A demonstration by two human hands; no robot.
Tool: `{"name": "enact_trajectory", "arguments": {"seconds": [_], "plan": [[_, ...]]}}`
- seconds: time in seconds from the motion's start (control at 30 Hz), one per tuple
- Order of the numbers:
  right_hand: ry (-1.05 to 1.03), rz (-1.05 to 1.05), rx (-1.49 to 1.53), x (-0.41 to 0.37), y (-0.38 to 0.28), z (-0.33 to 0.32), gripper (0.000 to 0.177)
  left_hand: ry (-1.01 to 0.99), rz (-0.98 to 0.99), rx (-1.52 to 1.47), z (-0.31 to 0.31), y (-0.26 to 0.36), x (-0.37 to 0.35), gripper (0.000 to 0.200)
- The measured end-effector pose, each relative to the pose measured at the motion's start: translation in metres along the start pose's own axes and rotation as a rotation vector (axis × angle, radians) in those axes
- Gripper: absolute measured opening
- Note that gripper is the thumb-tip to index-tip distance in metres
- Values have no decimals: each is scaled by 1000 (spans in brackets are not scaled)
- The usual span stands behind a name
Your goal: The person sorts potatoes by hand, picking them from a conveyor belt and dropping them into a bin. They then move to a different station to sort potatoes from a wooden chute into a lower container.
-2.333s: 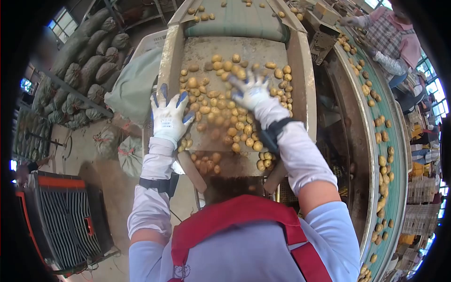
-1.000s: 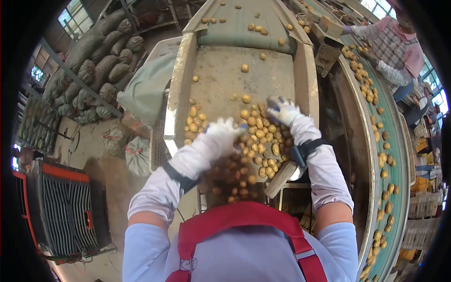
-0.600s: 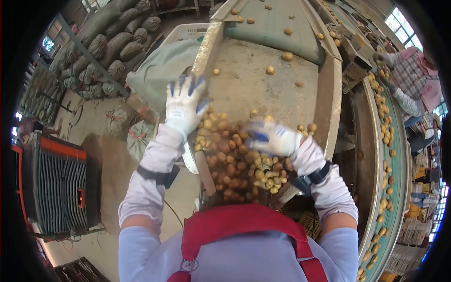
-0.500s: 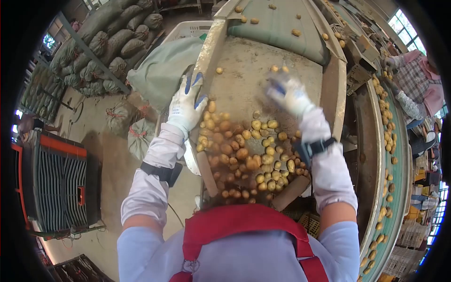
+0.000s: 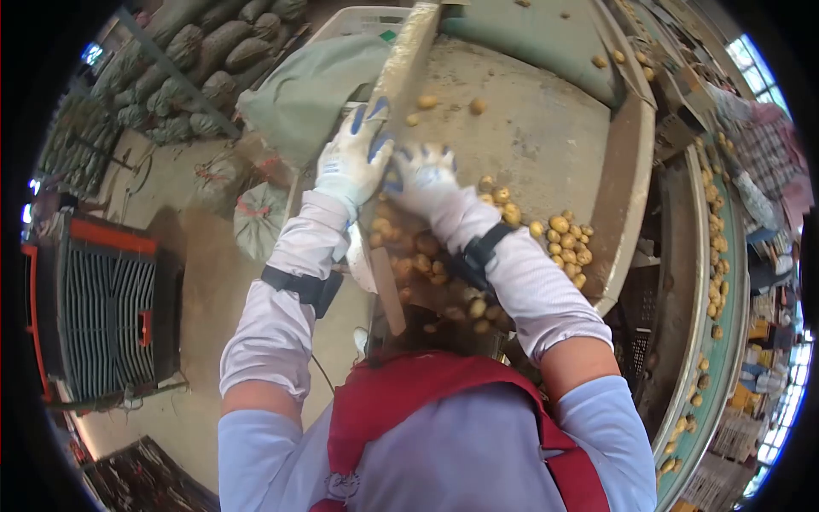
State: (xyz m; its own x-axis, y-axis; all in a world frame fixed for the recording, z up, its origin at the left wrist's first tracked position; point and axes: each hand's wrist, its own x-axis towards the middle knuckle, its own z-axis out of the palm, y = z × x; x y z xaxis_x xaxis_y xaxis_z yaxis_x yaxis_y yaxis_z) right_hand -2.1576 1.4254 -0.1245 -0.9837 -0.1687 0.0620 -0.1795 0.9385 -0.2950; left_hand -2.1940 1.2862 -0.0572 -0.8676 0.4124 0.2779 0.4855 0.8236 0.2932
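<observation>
My left hand [image 5: 354, 162], in a white glove with blue fingertips, rests on the left rim of a metal chute [image 5: 503, 128], its fingers apart. Right beside it, inside the chute, is my right hand [image 5: 422, 175] in a matching glove. Motion smears its fingers, and whether it holds anything cannot be made out. Several potatoes [image 5: 566, 241] lie in the lower right of the chute, and browner ones [image 5: 424, 247] are under and below my right forearm. A few loose potatoes [image 5: 478, 106] lie higher up the chute.
A green belt [image 5: 546, 60] feeds the chute from above. On the right, another conveyor [image 5: 715, 358] carries potatoes, with a co-worker [image 5: 763, 145] beside it. Full sacks [image 5: 192, 51] are stacked at the upper left. A slatted machine [image 5: 107, 307] stands at the left.
My right hand has moved left across the chute, to beside my left hand. Potatoes near the lower opening have shifted and are fewer. The view has tilted slightly.
</observation>
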Motion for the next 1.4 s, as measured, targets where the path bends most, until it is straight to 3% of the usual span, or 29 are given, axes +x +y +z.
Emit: {"name": "enact_trajectory", "arguments": {"seconds": [0.1,0.17,0.27,0.33,0.4,0.47,0.53,0.6,0.67,0.73,0.8,0.87,0.93,1.0,1.1,1.2,1.27,1.3,1.33,1.37,1.4], "plan": [[-22,-42,65,-31,14,-7,51,44,-22,-8,3,6,11,49],[-181,-119,198,-45,36,-19,46,55,12,31,9,5,19,49],[-242,-115,80,-77,60,-39,45,77,46,88,13,7,25,47],[-214,-128,-31,-101,82,-37,43,184,342,341,10,17,21,45],[-117,-154,-34,-128,110,-32,43,59,613,276,7,28,10,43],[-264,-164,32,-147,129,-53,40,-266,734,304,4,34,3,45],[-315,-242,206,-159,156,-78,40,-300,743,336,21,36,-4,39],[-114,-146,446,-150,200,-83,42,-426,605,474,35,45,0,34],[32,94,357,-127,252,-83,45,-525,549,610,57,55,18,29],[21,282,124,-101,318,-48,54,-704,429,737,85,65,34,25],[-210,381,-89,-99,304,-36,62,-739,499,779,97,69,42,21],[-270,405,-34,-99,280,-35,65,-835,456,815,103,70,53,21],[-222,355,3,-104,272,-36,62,-680,515,749,104,64,50,20],[-315,350,221,-118,254,-44,58,-699,506,710,98,70,56,21],[-246,261,22,-138,219,-39,63,-756,410,659,97,86,77,20],[-278,171,198,-152,201,-34,64,-679,340,643,98,98,91,19],[-40,35,405,-170,189,-38,64,-627,365,623,86,113,97,15],[-39,40,408,-170,188,-41,64,-550,358,409,78,129,98,25],[142,82,840,-167,190,-44,63,-469,341,196,74,146,100,36],[330,126,1270,-165,189,-45,62,-562,356,-39,76,164,98,44],[313,308,1909,-159,186,-32,61,-648,366,-274,81,183,96,52]]}}
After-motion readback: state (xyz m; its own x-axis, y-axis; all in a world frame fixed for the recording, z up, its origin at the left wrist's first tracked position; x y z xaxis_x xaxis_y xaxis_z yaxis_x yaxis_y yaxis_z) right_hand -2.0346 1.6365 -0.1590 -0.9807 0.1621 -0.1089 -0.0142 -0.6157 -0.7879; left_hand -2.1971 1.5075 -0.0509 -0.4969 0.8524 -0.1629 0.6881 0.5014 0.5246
